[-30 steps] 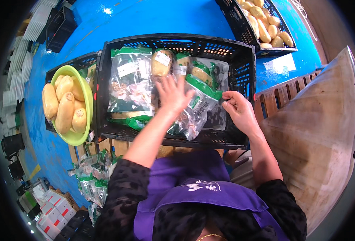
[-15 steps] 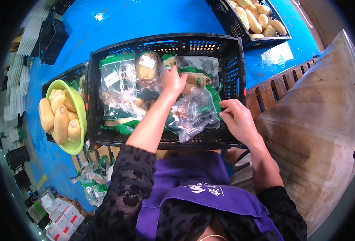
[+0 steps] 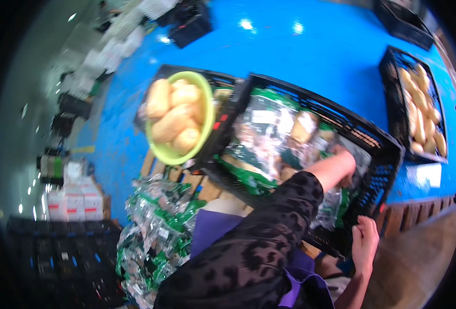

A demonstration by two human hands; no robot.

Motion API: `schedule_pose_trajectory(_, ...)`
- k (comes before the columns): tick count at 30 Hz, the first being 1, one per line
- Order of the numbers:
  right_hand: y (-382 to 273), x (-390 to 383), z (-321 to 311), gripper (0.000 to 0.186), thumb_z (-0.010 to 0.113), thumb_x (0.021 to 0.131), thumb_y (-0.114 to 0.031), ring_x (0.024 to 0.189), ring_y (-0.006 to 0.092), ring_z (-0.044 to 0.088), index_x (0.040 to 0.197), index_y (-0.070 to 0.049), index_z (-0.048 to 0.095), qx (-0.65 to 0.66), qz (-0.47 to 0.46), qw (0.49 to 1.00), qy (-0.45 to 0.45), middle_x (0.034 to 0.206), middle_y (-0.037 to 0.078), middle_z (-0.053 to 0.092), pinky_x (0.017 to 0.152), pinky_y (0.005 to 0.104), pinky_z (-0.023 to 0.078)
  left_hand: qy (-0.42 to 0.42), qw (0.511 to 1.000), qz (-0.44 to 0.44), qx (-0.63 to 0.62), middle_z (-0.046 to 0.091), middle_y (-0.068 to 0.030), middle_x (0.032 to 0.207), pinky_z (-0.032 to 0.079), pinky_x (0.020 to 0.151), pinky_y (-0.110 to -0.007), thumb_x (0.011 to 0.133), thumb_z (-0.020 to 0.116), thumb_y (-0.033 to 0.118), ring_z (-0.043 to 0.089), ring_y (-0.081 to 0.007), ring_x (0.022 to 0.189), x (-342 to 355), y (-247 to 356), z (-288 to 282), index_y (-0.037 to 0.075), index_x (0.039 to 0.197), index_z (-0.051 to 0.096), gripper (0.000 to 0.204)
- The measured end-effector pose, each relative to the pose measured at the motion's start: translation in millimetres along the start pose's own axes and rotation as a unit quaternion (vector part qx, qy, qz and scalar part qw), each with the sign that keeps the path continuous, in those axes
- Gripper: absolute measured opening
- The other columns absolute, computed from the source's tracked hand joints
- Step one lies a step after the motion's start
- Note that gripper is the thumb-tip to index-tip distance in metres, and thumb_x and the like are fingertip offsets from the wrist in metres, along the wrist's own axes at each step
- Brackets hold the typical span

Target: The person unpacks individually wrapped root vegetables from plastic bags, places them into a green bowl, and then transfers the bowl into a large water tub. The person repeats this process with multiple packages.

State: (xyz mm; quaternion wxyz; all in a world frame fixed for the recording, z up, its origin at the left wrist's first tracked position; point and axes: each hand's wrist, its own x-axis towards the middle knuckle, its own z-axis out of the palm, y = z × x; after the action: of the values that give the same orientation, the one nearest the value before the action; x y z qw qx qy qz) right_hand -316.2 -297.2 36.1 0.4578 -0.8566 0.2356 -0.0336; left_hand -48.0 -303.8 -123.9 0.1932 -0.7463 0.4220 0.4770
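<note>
A black crate holds clear and green plastic bags with pale roots inside, some bearing white labels. My left hand reaches deep among these bags on the crate's right side, its fingertips hidden and blurred. My right hand is by the crate's near right corner with curled fingers; what they hold, if anything, is unclear. Beside the crate, on the left, a yellow-green basin holds several pale lotus roots.
Crumpled bags lie at the lower left, near black stacked crates and white boxes. A crate of roots sits at right on the blue floor, a wooden pallet below it. White stacks line the far left.
My view has swung left, bringing more crumpled bags into sight. My left hand has moved rightward and deeper among the bags; my right hand has dropped toward the crate's near corner.
</note>
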Motion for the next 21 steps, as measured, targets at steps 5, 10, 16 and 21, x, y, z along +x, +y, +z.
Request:
schedule_pose_trajectory(5, 2, 6, 11, 0.029, 0.059, 0.077, 0.008, 0.079, 0.0235, 0.06, 0.106, 0.004, 0.059, -0.019, 0.008, 0.998, -0.058, 0.097, 0.014, 0.059, 0.072, 0.0323, 0.049, 0.034, 0.996, 0.079, 0.027, 0.062, -0.0078, 0.126, 0.049, 0.084, -0.059, 0.052, 0.09, 0.039, 0.055, -0.0277, 0.119, -51, -27, 34, 0.014, 0.125, 0.061, 0.083)
schedule_pose_trajectory(10, 8, 24, 21, 0.026, 0.059, 0.081, 0.007, 0.077, 0.0188, 0.055, 0.107, 0.004, 0.06, -0.047, -0.019, 0.995, -0.088, 0.094, 0.011, 0.057, 0.071, 0.0286, 0.047, 0.239, 0.957, 0.159, -0.036, 0.069, -0.0162, 0.101, 0.052, 0.082, -0.046, 0.051, 0.088, 0.038, 0.066, -0.0326, 0.098, -70, -54, 81, 0.003, 0.118, 0.056, 0.083)
schedule_pose_trajectory(16, 22, 48, 38, 0.043, 0.059, 0.086, 0.007, 0.089, 0.0151, 0.054, 0.128, 0.001, 0.051, 0.049, 0.012, 0.998, -0.036, 0.112, 0.008, 0.057, 0.076, 0.0267, 0.047, 0.415, 0.875, 0.031, -0.245, 0.063, -0.017, 0.103, 0.043, 0.09, -0.049, 0.058, 0.08, 0.036, 0.059, -0.0358, 0.103, -159, -97, 72, 0.004, 0.117, 0.051, 0.073)
schedule_pose_trajectory(21, 0, 66, 31, 0.065, 0.061, 0.082, 0.003, 0.123, 0.0257, 0.047, 0.143, -0.005, 0.041, 0.056, -0.106, 0.992, 0.026, 0.141, 0.012, 0.045, 0.1, 0.0345, 0.04, 0.5, 0.839, 0.099, -0.188, 0.061, -0.0165, 0.102, 0.045, 0.088, -0.048, 0.06, 0.076, 0.042, 0.059, -0.0349, 0.099, -254, -96, 52, 0.004, 0.113, 0.055, 0.069)
